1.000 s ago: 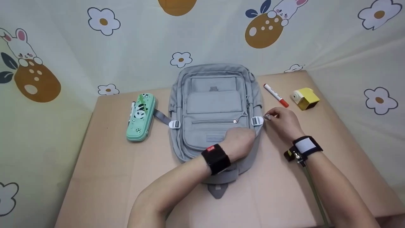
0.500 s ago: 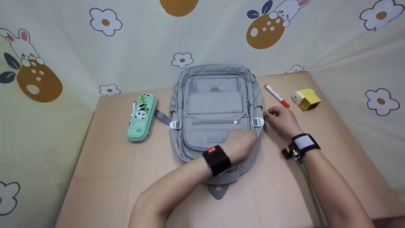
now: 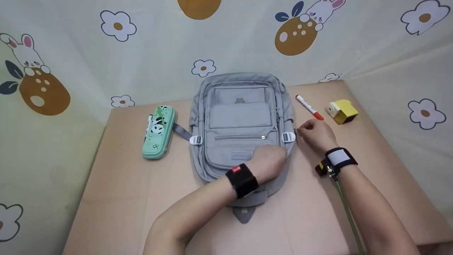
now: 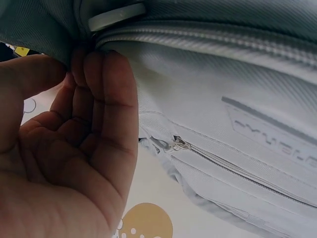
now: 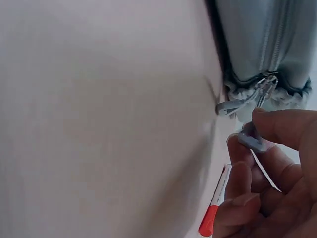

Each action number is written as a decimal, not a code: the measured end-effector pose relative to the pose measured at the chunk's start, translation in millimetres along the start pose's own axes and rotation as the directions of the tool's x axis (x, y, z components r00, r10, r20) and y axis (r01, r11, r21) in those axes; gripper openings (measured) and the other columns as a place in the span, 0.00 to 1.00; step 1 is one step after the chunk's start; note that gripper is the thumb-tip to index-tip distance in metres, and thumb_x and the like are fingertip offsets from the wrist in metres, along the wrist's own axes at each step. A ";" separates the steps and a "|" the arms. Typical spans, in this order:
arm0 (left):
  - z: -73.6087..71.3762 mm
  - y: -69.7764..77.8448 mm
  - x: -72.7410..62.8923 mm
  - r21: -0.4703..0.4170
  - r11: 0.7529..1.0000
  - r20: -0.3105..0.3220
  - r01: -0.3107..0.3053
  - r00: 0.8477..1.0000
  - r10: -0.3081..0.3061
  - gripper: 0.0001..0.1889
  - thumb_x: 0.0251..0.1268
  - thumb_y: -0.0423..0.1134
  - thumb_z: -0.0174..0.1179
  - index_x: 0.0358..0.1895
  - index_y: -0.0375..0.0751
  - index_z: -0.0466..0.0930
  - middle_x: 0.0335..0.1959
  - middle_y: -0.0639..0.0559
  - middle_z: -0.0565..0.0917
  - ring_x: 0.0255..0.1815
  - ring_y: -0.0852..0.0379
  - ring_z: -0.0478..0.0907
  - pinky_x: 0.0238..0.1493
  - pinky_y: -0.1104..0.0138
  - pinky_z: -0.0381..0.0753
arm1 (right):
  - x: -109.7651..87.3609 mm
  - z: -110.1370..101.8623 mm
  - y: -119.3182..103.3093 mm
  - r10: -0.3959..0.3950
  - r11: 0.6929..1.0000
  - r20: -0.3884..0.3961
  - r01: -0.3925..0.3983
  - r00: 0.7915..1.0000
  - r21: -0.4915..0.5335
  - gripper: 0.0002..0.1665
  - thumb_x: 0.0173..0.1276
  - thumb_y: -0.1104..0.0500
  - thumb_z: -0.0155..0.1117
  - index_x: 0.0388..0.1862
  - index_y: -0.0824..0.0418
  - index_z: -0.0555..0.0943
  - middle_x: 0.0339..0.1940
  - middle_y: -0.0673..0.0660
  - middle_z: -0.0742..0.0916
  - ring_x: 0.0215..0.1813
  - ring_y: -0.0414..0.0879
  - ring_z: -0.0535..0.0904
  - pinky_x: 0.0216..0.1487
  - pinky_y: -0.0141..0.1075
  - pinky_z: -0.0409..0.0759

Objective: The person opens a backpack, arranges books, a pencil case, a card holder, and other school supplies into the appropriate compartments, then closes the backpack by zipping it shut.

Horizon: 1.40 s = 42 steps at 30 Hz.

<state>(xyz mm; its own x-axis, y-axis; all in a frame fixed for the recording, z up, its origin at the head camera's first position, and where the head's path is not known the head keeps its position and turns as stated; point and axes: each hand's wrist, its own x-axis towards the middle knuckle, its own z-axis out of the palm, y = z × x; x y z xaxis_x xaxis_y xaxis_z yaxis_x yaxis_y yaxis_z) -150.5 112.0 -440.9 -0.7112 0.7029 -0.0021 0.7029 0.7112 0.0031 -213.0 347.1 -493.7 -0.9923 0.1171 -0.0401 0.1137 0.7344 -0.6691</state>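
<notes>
A grey backpack lies front up in the middle of the table. My left hand bends over its lower right side. In the left wrist view, the left thumb and curled fingers pinch the grey fabric below a zipper seam, their tips partly hidden by the cloth. Beside the bag's right buckle is my right hand. It pinches a grey zipper pull between thumb and fingers, seen in the right wrist view. A second pull hangs loose at the end of the side zipper.
Left of the bag lies a green panda pencil case with a marker against its far side. A red-capped marker and a yellow-and-white boxy object lie beyond my right hand. A patterned curtain surrounds the table.
My right hand has turned slightly and its wrist has shifted a little up and left, so the pull between its fingers shows less in the head view. The left hand stays in place.
</notes>
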 end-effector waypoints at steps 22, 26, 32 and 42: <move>-17.9 -13.3 -16.8 -0.170 0.982 0.059 -0.083 0.994 0.094 0.15 0.78 0.45 0.53 0.31 0.47 0.84 0.27 0.53 0.82 0.30 0.53 0.80 0.28 0.60 0.78 | 0.2 2.0 -64.6 -0.462 0.887 -0.167 0.451 0.871 -0.099 0.10 0.72 0.63 0.65 0.48 0.64 0.88 0.43 0.60 0.89 0.45 0.55 0.82 0.46 0.50 0.78; -25.1 -22.6 -16.8 -0.129 0.989 0.021 -0.069 0.997 0.072 0.13 0.75 0.43 0.54 0.30 0.46 0.82 0.30 0.52 0.84 0.30 0.51 0.81 0.27 0.58 0.79 | 5.9 7.6 -67.3 -0.515 0.852 -0.084 0.500 0.853 -0.157 0.11 0.73 0.64 0.65 0.50 0.65 0.87 0.46 0.61 0.89 0.49 0.57 0.83 0.51 0.52 0.78; -36.4 -46.7 -1.2 -0.109 0.994 -0.023 -0.004 1.000 0.001 0.11 0.73 0.42 0.56 0.34 0.44 0.85 0.33 0.50 0.85 0.33 0.49 0.82 0.31 0.55 0.82 | 12.0 9.8 -59.9 -0.497 0.854 -0.031 0.483 0.867 -0.193 0.12 0.72 0.61 0.65 0.51 0.64 0.88 0.48 0.61 0.89 0.51 0.57 0.83 0.55 0.53 0.78; -15.3 -68.5 25.8 -0.090 0.995 0.008 -0.048 0.999 0.049 0.19 0.75 0.41 0.55 0.63 0.40 0.79 0.62 0.46 0.80 0.63 0.47 0.77 0.62 0.59 0.76 | 20.0 17.5 -61.1 -0.383 0.881 0.013 0.369 0.924 -0.295 0.21 0.72 0.53 0.66 0.59 0.62 0.85 0.49 0.63 0.87 0.46 0.58 0.82 0.47 0.52 0.79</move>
<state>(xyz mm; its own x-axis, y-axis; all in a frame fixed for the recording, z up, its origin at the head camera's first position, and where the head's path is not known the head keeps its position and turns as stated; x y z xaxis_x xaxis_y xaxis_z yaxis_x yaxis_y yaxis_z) -217.0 81.4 -425.8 -0.6760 0.7369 -0.0096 0.7331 0.6737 0.0936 -240.6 292.9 -466.6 -0.9608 -0.1819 0.2091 -0.2520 0.8875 -0.3859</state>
